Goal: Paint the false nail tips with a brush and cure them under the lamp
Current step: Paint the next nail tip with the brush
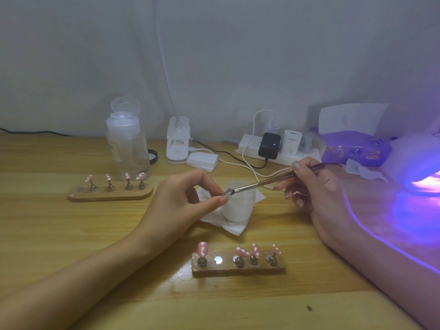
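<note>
My left hand pinches a small nail tip on its holder between thumb and fingers, above a white jar. My right hand holds a thin brush, and its bristle end touches that nail tip. A near wooden stand carries several pink nail tips with white dots and has one bare magnet spot. A second stand with more pink tips sits at the left. The curing lamp glows purple at the right edge.
A clear bottle stands behind the left stand. At the back are a white lamp base, cotton pads, a power strip with chargers and cables. A tissue pack lies near the curing lamp. A tissue lies under the jar.
</note>
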Tool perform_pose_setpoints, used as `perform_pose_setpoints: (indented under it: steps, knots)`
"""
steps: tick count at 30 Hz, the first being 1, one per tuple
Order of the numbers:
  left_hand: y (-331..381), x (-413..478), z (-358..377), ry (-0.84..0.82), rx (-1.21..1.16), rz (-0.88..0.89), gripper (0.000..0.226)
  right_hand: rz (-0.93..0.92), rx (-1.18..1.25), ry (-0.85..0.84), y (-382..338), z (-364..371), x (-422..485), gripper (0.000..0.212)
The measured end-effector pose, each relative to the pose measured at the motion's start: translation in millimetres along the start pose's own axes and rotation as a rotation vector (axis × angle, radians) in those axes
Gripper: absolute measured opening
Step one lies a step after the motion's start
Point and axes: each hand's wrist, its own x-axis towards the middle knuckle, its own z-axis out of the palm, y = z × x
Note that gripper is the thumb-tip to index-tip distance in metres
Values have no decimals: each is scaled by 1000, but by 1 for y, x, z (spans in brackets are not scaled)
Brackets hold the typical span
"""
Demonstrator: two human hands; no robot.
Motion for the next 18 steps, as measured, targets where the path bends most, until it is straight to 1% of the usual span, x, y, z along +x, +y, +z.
perform_pose_setpoints:
  steps: [5, 8, 11, 13, 15, 18]
  knots:
    - [0, 0, -1, 2, 2, 19, 9, -25, -29, 38, 1, -2, 0, 26]
    - [-1, 0, -1, -4, 2, 34, 9, -48, 1, 98, 0, -3, 0, 31]
    - [-1, 0, -1, -10, 1, 40, 8, -30, 31, 192, -1, -4, 2, 37]
    - [-1, 0, -1, -9, -5, 36, 9, -8, 74, 281, -2, -6, 5, 32]
    - [-1, 0, -1, -6, -17, 31, 10, 10, 120, 327, -2, -7, 7, 28]
    - [-1, 0, -1, -11, -22, 30, 10, -24, 205, 288, -1, -7, 6, 31]
